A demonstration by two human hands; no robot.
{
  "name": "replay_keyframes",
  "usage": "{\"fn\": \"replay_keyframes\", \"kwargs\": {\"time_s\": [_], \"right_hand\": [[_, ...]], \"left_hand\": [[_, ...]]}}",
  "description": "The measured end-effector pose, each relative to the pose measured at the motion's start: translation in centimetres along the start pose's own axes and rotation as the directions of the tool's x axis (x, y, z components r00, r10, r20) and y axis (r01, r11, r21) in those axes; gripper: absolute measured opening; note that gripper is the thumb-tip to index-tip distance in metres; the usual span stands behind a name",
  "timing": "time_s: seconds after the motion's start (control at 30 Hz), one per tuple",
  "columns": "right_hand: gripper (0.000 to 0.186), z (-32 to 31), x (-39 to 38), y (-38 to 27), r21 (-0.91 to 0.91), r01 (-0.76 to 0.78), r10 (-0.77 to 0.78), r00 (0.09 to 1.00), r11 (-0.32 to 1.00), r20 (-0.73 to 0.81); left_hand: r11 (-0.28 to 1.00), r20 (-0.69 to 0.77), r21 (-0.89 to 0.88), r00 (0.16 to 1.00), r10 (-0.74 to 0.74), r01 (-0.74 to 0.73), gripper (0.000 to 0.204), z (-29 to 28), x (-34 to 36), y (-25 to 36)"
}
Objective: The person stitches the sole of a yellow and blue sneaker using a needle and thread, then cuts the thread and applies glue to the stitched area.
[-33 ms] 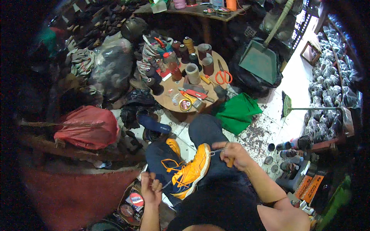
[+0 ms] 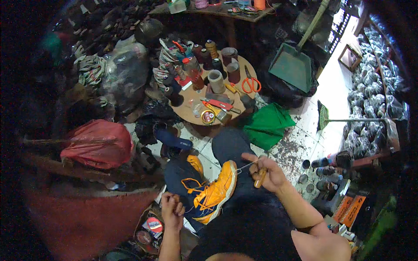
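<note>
White floor tiles (image 2: pixel 311 112) with dark flecks lie beyond the orange shoe (image 2: pixel 218 188) and to its right. This shoe rests on the person's dark trousers (image 2: pixel 247 186), tilted, with its toe pointing away from the body and its pale sole turned to the right. Just to the right of the toe is the right hand (image 2: pixel 268 175); some of its fingers are closed around a brown handle (image 2: pixel 260 179), while the index finger is stretched out. One pale thread (image 2: pixel 246 166) runs from the toe to this hand. To the left of the shoe, near but apart from it, the left hand (image 2: pixel 173 212) has its fingers curled together; whether they pinch something, I cannot tell. Farther beyond the shoe stands a round table (image 2: pixel 185 112), which carries spools (image 2: pixel 212 49) and scissors (image 2: pixel 251 85). Well to the shoe's left is a red bag (image 2: pixel 98 144).
</note>
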State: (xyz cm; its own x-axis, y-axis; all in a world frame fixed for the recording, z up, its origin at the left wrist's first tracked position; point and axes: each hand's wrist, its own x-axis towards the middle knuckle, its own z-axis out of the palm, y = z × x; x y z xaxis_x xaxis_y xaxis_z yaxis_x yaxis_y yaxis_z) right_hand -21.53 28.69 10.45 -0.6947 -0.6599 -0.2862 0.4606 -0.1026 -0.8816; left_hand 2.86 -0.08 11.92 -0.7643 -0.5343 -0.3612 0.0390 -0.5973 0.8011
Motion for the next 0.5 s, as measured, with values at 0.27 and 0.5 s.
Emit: {"fn": "replay_keyframes", "kwargs": {"time_s": [0.27, 0.5], "right_hand": [[0.055, 3.9, 0.7, -2.7, -0.893, 0.075, -0.341, 0.936, 0.444, -0.090], [0.054, 4.6, 1.8, -1.8, -0.786, 0.051, -0.196, 0.977, 0.616, -0.090]], "left_hand": [[0.172, 0.376, 0.914, 0.926, -0.025, -0.367, 0.014, 0.9, 1.8, -0.7], [0.003, 0.410, 0.911, 0.907, 0.096, -0.412, 0.037, -2.1, 0.9, -1.4]]}}
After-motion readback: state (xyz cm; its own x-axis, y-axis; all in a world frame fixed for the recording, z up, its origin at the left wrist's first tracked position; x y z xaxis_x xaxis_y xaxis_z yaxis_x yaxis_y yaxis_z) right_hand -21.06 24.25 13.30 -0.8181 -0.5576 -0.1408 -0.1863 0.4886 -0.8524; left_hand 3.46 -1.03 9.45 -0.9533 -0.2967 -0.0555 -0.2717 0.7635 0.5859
